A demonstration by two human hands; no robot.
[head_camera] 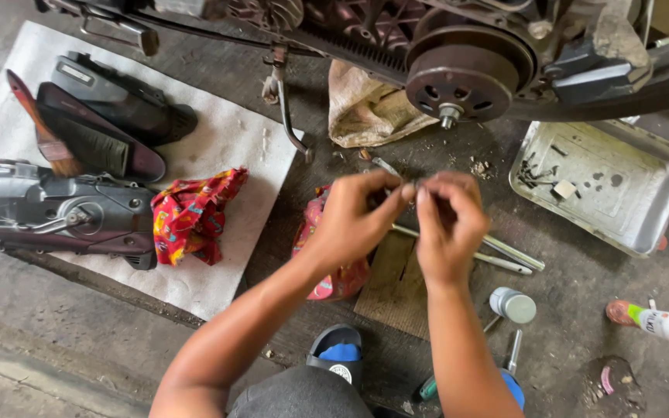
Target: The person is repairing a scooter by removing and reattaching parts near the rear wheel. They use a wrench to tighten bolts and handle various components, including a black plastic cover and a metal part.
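You are bringing both hands together just below the round clutch drum point(462, 81), fingertips meeting over a tiny part point(415, 188) that is mostly hidden between them. Your left hand point(354, 220) is pinching it from one side, thumb and forefinger closed; your right hand point(447, 224) is pinching from the other, fingers curled in tight. What the part is cannot be told; it is showing only as a small dark speck where the fingertips touch.

To do this well, keep the pinch over the metal tray point(644, 220), right of the drum, or over the wooden board point(396, 290) below it, so a slip drops the piece somewhere you can find it rather than onto the gritty floor. Work with the fingertips only, steadying one wrist against the other.

Long metal rods point(516, 259) are lying below the drum, passing behind your right hand. A red patterned cloth point(191, 217) is sitting well left of the drum on a white mat point(230, 135), beside a dark engine cover point(48, 209). A grey socket point(514, 304) is standing below the rods.
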